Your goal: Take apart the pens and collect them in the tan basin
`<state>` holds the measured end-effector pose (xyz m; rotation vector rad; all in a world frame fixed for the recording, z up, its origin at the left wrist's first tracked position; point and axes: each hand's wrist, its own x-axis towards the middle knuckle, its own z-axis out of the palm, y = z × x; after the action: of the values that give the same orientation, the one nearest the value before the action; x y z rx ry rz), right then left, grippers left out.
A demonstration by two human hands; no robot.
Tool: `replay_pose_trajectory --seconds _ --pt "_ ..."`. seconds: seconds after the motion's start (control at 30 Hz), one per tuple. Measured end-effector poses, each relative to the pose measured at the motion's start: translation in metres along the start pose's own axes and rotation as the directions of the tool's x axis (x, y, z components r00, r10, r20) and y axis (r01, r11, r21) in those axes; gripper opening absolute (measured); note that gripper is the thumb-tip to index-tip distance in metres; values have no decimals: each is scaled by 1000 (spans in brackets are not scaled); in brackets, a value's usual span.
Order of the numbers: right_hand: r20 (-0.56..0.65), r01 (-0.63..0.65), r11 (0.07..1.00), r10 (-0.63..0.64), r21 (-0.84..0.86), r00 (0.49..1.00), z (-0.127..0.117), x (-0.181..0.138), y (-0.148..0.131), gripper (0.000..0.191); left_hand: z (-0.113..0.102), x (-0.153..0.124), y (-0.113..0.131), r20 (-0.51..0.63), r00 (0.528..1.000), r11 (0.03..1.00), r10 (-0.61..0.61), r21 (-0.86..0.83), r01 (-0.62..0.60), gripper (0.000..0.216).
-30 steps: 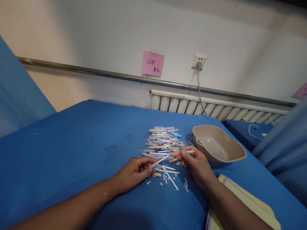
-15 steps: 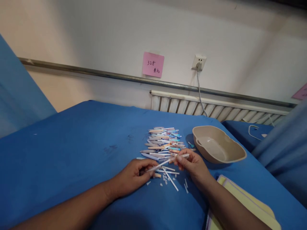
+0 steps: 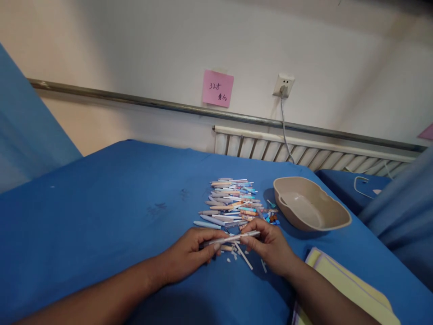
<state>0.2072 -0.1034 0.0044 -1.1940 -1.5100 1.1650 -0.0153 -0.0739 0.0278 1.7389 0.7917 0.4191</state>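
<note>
My left hand [image 3: 194,250] and my right hand [image 3: 270,246] hold a slim pen [image 3: 233,238] between them, one at each end, just above the blue-covered surface. Both hands are closed in a pinch. A darker tip shows at the pen's left end; its right part looks clear and pale. Right behind the hands lies a stack of pens and pen parts [image 3: 219,207] in grey, peach, lilac, orange and blue. Below the held pen lie thin white sticks [image 3: 244,257] and several small whitish bits [image 3: 228,260], partly hidden by my fingers.
A beige basin [image 3: 304,205] stands at the right, with small blue and brown pieces [image 3: 272,218] beside it. A folded yellow cloth [image 3: 348,282] lies under my right forearm. Behind the blue-covered surface [image 3: 101,203] are a radiator [image 3: 257,146] and a plugged-in cable [image 3: 283,122].
Both hands have come a little closer together. The white stick stretched between them before now appears as part of a pen lying more level. My right hand has moved slightly down.
</note>
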Motion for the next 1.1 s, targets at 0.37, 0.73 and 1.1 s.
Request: replay_pose_trajectory --seconds 0.37,0.73,1.1 --pt "31 91 987 -87 -132 996 -3 -4 -6 12 2 0 -3 38 999 996 -19 -92 22 36" --pt "116 76 975 -53 -210 992 -5 -4 -9 17 2 -4 4 -9 960 891 279 375 -255 30" --pt "134 269 849 -234 -454 963 -1 -10 -9 7 6 3 -13 -121 992 972 -41 -235 11 36"
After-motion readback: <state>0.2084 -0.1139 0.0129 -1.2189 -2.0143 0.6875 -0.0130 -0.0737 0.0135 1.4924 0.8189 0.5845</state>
